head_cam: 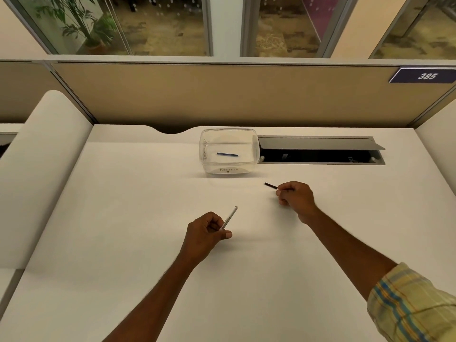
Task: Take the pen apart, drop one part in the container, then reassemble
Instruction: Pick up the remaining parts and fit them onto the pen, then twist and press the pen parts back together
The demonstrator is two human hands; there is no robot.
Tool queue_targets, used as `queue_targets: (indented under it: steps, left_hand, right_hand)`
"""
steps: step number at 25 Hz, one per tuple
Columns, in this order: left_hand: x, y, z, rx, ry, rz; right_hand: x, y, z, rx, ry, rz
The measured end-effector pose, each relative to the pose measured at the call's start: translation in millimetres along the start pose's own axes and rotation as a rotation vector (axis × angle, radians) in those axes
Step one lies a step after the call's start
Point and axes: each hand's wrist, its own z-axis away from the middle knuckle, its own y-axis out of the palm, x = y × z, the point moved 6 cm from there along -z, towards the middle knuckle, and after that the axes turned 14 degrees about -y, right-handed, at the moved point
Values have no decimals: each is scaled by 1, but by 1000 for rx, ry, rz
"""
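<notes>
White pen barrel (230,217) and dark pen piece (270,185), one in each hand above the counter (123,193).
Left hand (206,234) has its grip clenched on the barrel; right hand (294,197) pinches the dark piece; a blue part (227,154) lies in the clear container (228,151) by the far edge.

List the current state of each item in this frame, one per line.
Left hand: closed on white pen barrel.
Right hand: closed on dark pen part.
Clear container: lidless, blue pen part inside.
Cable hatch: flap open.
</notes>
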Motion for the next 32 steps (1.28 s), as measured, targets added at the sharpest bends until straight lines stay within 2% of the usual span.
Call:
queue_targets:
  steps: [10, 22, 32]
  left_hand:
    - [11, -1, -14, -26, -43, 36]
    - [7, -7, -9, -45, 7, -13]
    - [1, -23, 16, -87, 66, 0]
  right_hand:
    - [9, 16, -22, 0, -258, 439]
    - [7, 10, -12, -2, -186, 289]
    - [23, 5, 43, 90, -172, -51]
